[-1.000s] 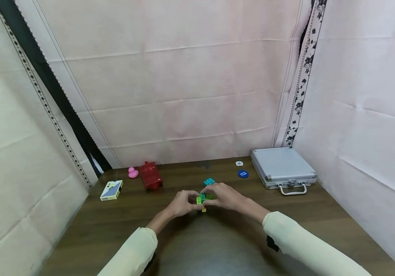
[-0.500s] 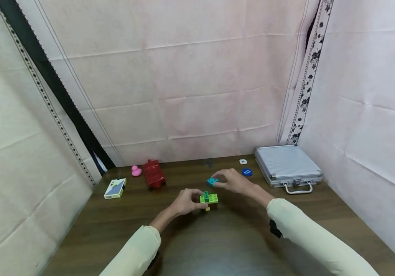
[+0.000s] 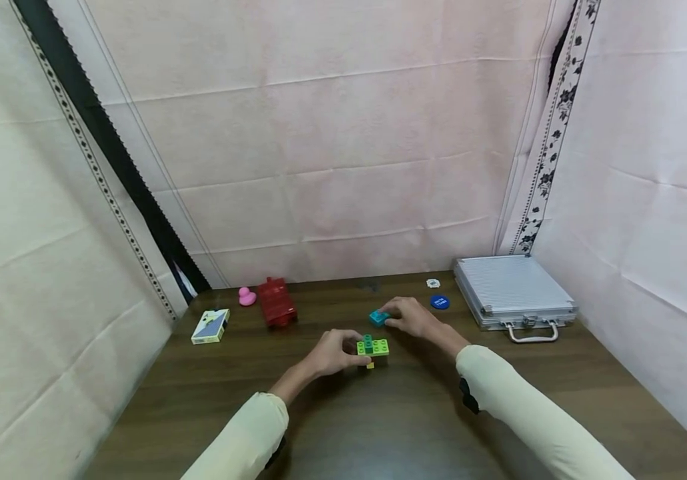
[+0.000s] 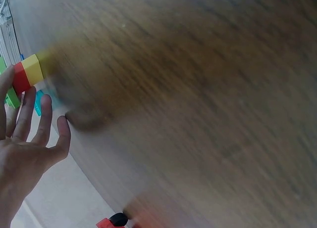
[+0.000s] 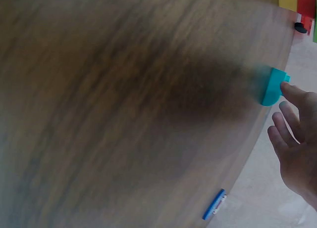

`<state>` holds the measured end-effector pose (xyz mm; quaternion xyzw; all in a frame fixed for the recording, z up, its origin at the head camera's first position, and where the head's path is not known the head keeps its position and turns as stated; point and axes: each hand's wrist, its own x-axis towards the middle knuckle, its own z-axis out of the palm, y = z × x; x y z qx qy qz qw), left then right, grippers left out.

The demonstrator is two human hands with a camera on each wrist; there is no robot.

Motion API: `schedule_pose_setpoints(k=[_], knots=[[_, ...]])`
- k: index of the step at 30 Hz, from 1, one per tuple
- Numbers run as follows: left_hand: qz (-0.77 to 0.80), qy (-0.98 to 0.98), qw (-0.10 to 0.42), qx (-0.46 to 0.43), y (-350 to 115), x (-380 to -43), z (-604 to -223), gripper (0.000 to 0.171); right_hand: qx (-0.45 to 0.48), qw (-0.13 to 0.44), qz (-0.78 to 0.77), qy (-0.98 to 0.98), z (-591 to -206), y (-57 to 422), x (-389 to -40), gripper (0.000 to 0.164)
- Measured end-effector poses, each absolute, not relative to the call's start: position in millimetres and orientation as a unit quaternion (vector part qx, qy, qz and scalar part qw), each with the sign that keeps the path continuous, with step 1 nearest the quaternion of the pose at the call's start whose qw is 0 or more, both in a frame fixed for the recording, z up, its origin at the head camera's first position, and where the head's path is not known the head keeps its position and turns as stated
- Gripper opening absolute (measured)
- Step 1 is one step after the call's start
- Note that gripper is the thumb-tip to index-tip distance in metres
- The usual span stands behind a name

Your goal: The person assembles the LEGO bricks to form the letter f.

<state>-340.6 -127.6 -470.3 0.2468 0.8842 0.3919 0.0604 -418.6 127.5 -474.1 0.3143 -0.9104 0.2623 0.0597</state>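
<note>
A small stack of toy building bricks (image 3: 379,346) stands on the table in front of me, light green on top with a darker green piece. Red and yellow bricks (image 4: 32,69) show below in the left wrist view. My left hand (image 3: 327,353) grips the stack from its left side, thumb at the front. Farther back, a turquoise toy brick (image 3: 377,318) lies on the table, its side rounded in the right wrist view (image 5: 272,89). My right hand (image 3: 413,317) pinches it between thumb and forefinger, the other fingers spread loosely.
A red plastic piece (image 3: 277,303), a pink duck (image 3: 247,297) and a card box (image 3: 210,327) lie at the left. A blue disc (image 3: 439,302) and a white one (image 3: 433,283) are beyond my right hand, near a silver case (image 3: 514,290). Cloth hangs behind the table.
My right hand has left the stack and reached back to the turquoise brick, taking hold of it. My left hand stays at the stack. The head view has shifted slightly.
</note>
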Motion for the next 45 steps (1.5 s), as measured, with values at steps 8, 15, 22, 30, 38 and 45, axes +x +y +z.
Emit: schedule_pose_setpoints(k=[8, 15, 22, 30, 38, 45], knots=[[0.393, 0.883, 0.062, 0.250, -120.2, -341.3, -471.1, 0.041, 0.301, 0.056, 0.253, -0.918, -476.3, 135.1, -418.9, 0.018], [0.384, 0.887, 0.057, 0.250, -119.6, -341.5, -469.9, 0.040, 0.316, 0.051, 0.262, -0.910, -476.0, 144.5, -413.2, 0.024], [0.383, 0.890, 0.065, 0.240, -121.4, -339.9, -470.3, 0.042, 0.337, 0.052, 0.233, -0.911, -471.1, 151.5, -400.4, 0.040], [0.383, 0.889, 0.060, 0.243, -124.8, -338.9, -470.2, 0.041, 0.351, 0.063, 0.254, -0.899, -450.2, 150.3, -383.2, 0.039], [0.386, 0.885, 0.054, 0.255, -127.8, -339.5, -469.9, 0.040, 0.365, 0.066, 0.260, -0.892, -425.5, 135.6, -359.3, 0.039], [0.395, 0.879, 0.056, 0.260, -127.8, -340.9, -471.7, 0.040, 0.391, 0.066, 0.257, -0.881, -417.5, 122.2, -347.2, 0.037]])
